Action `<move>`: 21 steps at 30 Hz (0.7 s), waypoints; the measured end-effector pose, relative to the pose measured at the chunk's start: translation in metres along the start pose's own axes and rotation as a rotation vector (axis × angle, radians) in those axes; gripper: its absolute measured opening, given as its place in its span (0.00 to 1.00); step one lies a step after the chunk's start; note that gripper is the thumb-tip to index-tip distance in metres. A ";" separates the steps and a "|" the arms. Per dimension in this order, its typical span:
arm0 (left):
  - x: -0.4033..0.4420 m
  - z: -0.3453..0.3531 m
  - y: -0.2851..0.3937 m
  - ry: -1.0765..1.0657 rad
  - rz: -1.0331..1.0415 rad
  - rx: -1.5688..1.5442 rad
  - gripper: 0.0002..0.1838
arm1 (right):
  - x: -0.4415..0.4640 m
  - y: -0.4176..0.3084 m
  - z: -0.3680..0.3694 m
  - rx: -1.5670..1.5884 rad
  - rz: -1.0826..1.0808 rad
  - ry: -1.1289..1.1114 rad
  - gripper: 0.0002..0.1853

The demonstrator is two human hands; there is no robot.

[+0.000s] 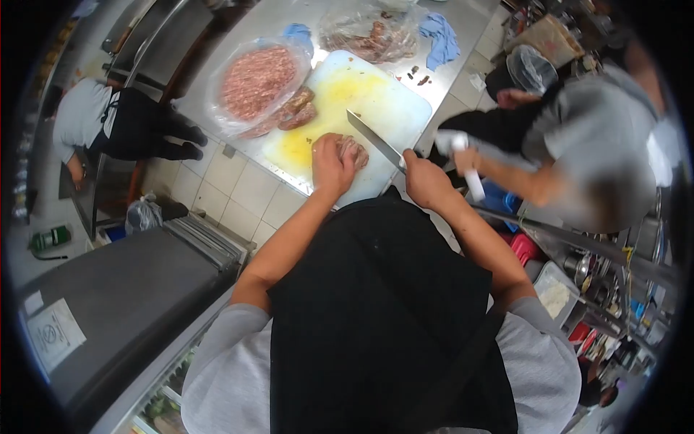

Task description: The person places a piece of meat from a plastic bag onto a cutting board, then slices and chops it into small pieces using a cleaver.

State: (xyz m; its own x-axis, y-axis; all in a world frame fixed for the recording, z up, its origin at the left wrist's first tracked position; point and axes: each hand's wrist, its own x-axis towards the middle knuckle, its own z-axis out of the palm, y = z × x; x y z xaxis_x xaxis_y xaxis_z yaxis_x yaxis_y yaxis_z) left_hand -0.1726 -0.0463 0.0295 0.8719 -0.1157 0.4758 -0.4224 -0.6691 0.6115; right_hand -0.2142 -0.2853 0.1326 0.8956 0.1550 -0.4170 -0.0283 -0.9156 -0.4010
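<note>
My left hand [334, 165] is closed around a piece of meat [354, 152], pressing it on the white cutting board [394, 90] near its front edge. In my right hand [428, 179] is the handle of a knife [374, 136], whose broad blade points up and left over the board, just right of the meat. Yellow stains mark the board. More meat chunks [298, 116] lie at its left edge, beside a clear plastic bag [217, 108] heaped with ground meat [258, 81].
On the steel table [470, 22] are another plastic bag with meat [372, 36], a blue cloth [439, 40] and dark scraps [416, 72]. A person [593, 137] stands close on the right, holding something white. Another person [119, 123] is at the left. A bin [530, 69] stands at the right.
</note>
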 end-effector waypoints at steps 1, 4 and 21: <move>0.006 -0.003 -0.003 -0.032 -0.042 -0.039 0.21 | -0.001 -0.002 0.001 0.000 -0.063 0.061 0.14; 0.016 -0.002 -0.003 -0.057 -0.020 -0.090 0.07 | 0.005 -0.014 -0.006 -0.004 -0.114 0.099 0.14; 0.015 0.004 -0.013 -0.139 0.054 0.006 0.08 | 0.061 -0.045 -0.018 -0.084 -0.212 -0.106 0.19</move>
State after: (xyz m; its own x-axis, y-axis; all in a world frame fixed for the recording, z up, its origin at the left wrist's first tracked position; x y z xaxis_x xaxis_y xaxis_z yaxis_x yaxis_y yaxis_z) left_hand -0.1530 -0.0429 0.0260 0.8741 -0.2517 0.4154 -0.4682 -0.6638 0.5832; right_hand -0.1497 -0.2414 0.1401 0.8260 0.3807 -0.4158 0.1960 -0.8855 -0.4213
